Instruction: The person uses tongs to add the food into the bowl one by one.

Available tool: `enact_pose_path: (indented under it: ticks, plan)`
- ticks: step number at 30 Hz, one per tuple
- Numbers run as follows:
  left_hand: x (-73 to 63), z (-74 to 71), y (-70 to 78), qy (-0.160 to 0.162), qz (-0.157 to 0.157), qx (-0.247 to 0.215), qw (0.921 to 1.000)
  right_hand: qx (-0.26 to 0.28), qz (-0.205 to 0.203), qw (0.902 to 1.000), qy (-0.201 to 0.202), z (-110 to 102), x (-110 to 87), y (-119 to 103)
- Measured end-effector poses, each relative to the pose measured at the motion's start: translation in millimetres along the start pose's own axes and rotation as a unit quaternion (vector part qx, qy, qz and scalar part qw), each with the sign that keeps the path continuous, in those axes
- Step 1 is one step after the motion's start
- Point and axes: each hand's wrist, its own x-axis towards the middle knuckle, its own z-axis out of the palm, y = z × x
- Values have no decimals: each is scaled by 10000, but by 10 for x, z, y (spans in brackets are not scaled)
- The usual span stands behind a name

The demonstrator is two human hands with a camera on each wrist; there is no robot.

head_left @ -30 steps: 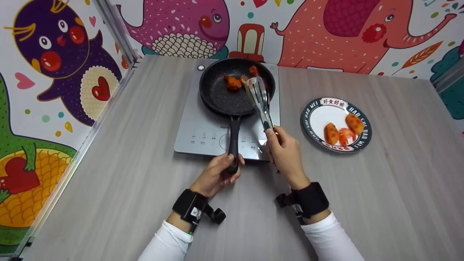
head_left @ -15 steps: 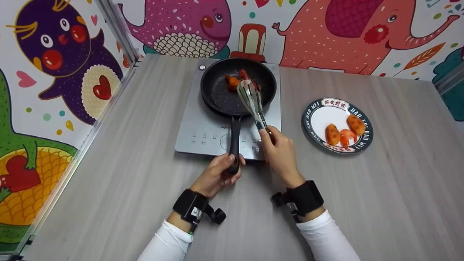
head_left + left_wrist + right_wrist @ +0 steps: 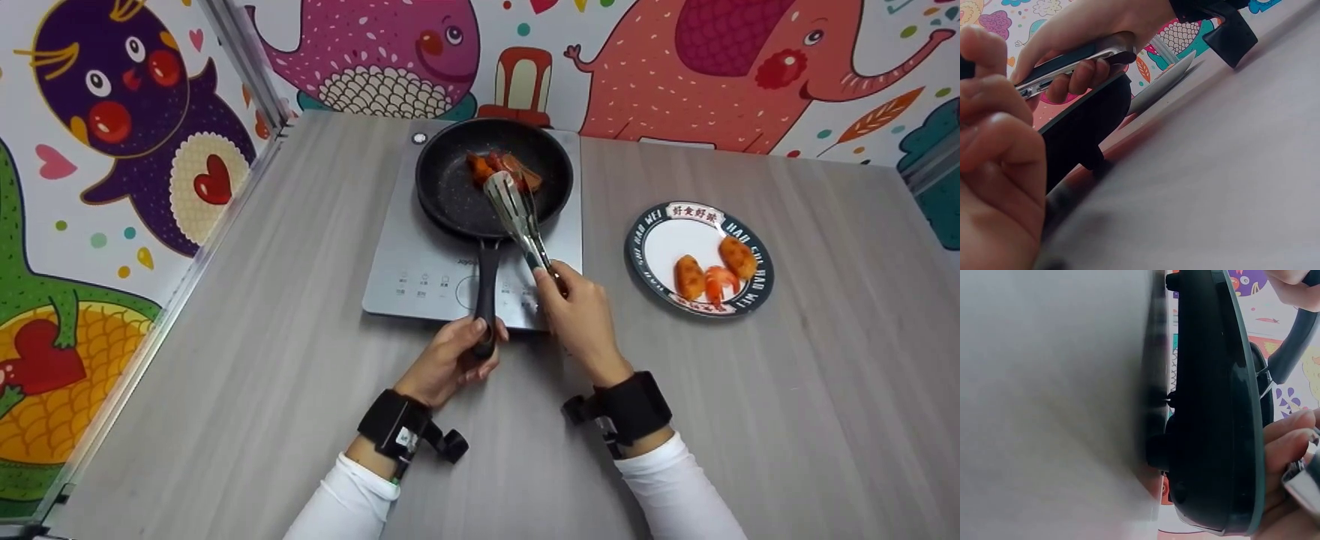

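Note:
My left hand (image 3: 448, 361) grips the handle of a black frying pan (image 3: 457, 206) near its end. The pan sits on a silver induction cooktop (image 3: 390, 289). In my right hand (image 3: 581, 319) is a pair of metal tongs (image 3: 517, 214), its slotted tips reaching down into the pan. Those tips touch or overlap reddish-brown food pieces (image 3: 527, 174) gathered at the pan's middle; whether they pinch a piece I cannot tell. The left wrist view shows the right hand's fingers curled round the tongs (image 3: 1081, 59). Only part of the right hand (image 3: 1289, 467) shows in the right wrist view, beside the cooktop's edge.
To the right of the cooktop lies a round plate (image 3: 660, 247) with a dark lettered rim. It bears two browned oval pieces (image 3: 688, 277) and a shrimp-like orange piece (image 3: 721, 283). Cartoon-printed walls (image 3: 675, 75) stand behind and at the left of the grey table (image 3: 285, 300).
The tongs have moved left and slightly nearer in the pan. Food pieces that lay apart at the right and back now lie together beside the left one. My left hand stays on the handle.

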Motion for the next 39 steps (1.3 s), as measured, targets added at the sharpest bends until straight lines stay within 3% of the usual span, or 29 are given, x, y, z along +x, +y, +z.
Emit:
enact_pose_path:
  ticks: [8, 23, 33, 39]
  plan:
    - [-1, -5, -4, -43, -34, 12, 10000, -286, 4, 9995, 93, -5, -10, -7]
    - [1, 0, -10, -76, -33, -90, 9999, -1236, -883, 9883, 151, -140, 16, -33]
    - [2, -6, -18, -109, 41, -54, 9999, -1498, -817, 9848, -338, -345, 100, -78]
    - [4, -10, -4, -169, 47, -6, 9998, -1483, -161, 9797, -1342, -604, 267, -172]
